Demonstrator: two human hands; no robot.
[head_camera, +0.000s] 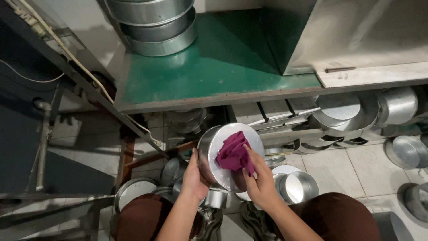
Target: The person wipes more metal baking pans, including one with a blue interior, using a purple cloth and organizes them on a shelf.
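Against round shiny pan (214, 147), crumpled magenta cloth (234, 154)

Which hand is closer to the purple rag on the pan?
Right. The right hand presses the purple rag against the round metal pan. The left hand grips the pan's left rim, apart from the rag.

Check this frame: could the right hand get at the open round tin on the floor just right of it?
Probably yes: the right hand, pressing a magenta cloth, is close above the open tin, nothing between.
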